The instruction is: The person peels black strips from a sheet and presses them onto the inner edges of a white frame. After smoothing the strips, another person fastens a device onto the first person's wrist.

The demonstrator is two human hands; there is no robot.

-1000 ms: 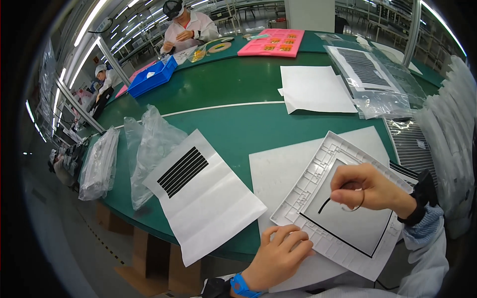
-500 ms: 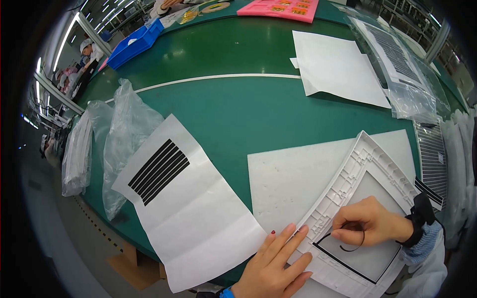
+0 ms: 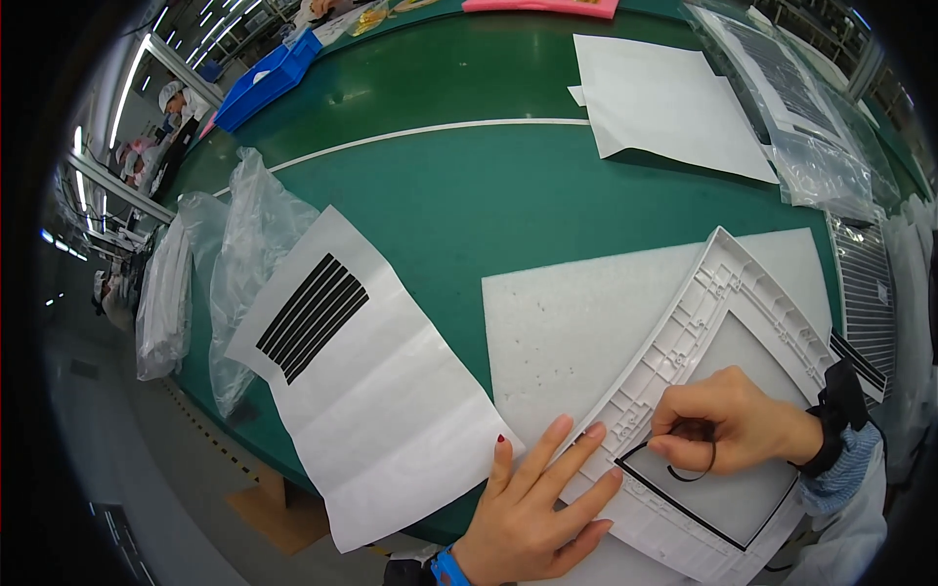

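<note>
A white plastic frame (image 3: pixel 653 389) with ribs and clips lies tilted on a white foam sheet (image 3: pixel 552 327). Along the near and right inner edges of its opening runs a thin black strip (image 3: pixel 681 512). From the strip's left corner a loose end rises and curls below my right hand (image 3: pixel 738 425), whose thumb and finger are pinched on it. My left hand (image 3: pixel 537 513) rests on the frame's near left corner, fingers spread and stretched out, holding nothing. Left of it lies a creased white backing paper (image 3: pixel 391 430) bearing several black strips (image 3: pixel 315 317).
Clear plastic bags (image 3: pixel 252 264) lie at the table's left edge. A white paper sheet (image 3: pixel 674 107) and a bagged strip sheet (image 3: pixel 782 88) are at the far right. Beyond are a blue bin (image 3: pixel 269 83) and a pink tray (image 3: pixel 537 8). A co-worker (image 3: pixel 178 103) sits far left.
The table and the things on it stand a little higher in the picture. My left hand's fingers are spread a little wider; the right hand keeps its pinch on the strip.
</note>
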